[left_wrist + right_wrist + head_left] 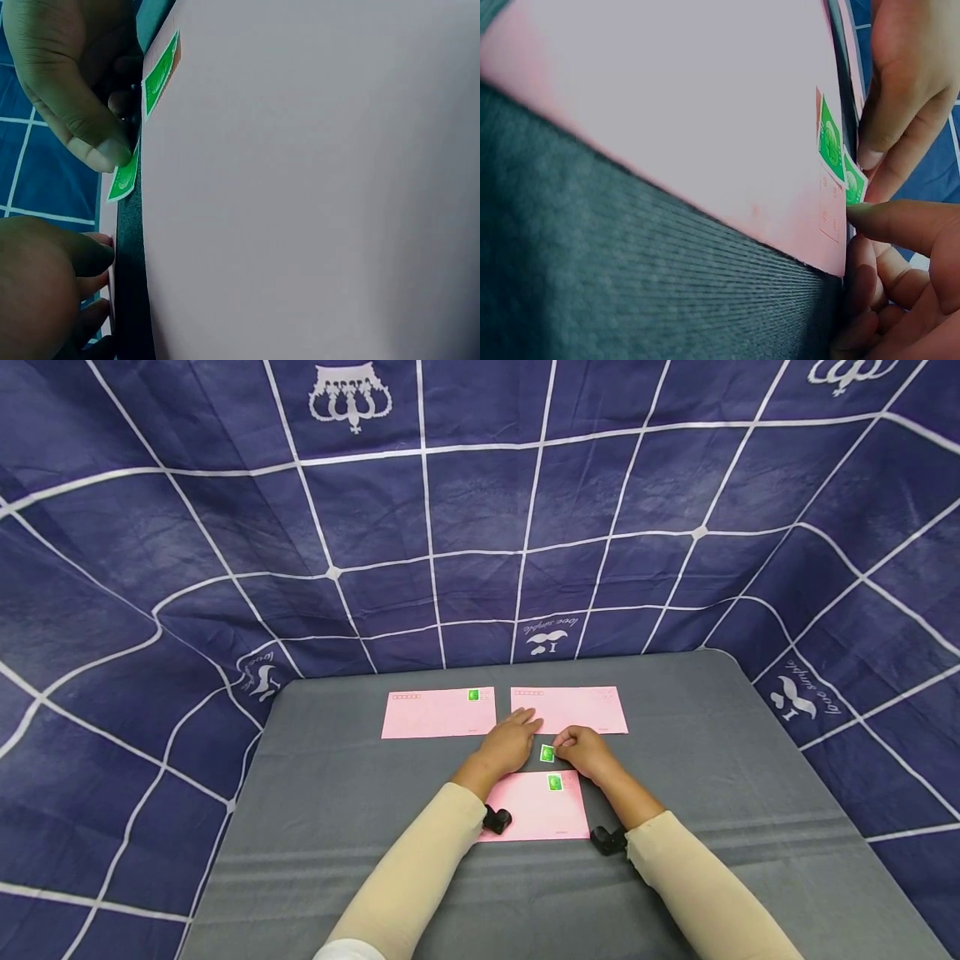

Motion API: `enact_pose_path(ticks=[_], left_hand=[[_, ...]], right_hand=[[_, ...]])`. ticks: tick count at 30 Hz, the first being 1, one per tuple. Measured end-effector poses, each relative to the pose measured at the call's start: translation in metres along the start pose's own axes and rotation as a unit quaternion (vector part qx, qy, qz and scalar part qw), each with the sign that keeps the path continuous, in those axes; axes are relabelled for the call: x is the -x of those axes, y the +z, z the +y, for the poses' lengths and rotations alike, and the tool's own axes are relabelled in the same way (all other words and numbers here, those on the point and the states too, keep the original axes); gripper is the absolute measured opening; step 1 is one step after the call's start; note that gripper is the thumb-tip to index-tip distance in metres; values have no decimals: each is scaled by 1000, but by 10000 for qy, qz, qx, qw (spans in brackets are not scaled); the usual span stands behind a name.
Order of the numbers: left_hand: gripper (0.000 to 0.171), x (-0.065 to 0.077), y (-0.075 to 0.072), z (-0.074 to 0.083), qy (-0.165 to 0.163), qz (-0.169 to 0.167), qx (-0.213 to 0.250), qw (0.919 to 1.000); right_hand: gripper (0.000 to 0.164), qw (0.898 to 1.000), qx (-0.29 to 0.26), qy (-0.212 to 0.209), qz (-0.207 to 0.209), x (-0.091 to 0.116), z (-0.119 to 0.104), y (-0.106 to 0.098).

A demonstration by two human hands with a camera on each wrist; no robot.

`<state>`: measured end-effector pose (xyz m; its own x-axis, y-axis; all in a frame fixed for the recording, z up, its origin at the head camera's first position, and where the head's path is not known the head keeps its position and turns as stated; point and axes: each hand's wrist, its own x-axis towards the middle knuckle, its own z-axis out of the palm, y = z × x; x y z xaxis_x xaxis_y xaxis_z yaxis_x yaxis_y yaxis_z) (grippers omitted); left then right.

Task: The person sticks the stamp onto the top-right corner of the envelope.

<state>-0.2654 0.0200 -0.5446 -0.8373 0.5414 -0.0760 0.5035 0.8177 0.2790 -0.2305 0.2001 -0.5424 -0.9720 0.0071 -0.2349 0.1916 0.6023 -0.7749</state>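
Note:
My right hand point(585, 750) pinches the edge of a green stamp point(547, 753) with a white border, between thumb and finger. The stamp is just above the grey table surface, between two pink envelopes. Fairly straight fingers of my left hand point(508, 743) rest at the lower left corner of the far right pink envelope point(581, 712). That envelope shows no green stamp at its upper right. Beneath my forearms lies the near pink envelope point(536, 814), its left part hidden by the left arm. It bears a green stamp point(830, 142) near its top edge.
At the back left lies another pink envelope point(431, 718) with a green stamp point(473, 695) in its upper right corner. Grey cloth covers the table point(337, 827). Blue curtains point(480, 510) with white lines hang behind and at both sides.

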Motion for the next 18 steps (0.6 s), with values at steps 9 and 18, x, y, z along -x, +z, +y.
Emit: enact_pose_path(ticks=[9,18], left_hand=[[46,3,-3,2,-90,-60,-192,9998],[45,7,-6,0,22,26,-283,9996]], right_hand=[[8,9988,-445,-130,-140,2,1,-4],[11,9967,-683,-393,-213,1,11,-9]])
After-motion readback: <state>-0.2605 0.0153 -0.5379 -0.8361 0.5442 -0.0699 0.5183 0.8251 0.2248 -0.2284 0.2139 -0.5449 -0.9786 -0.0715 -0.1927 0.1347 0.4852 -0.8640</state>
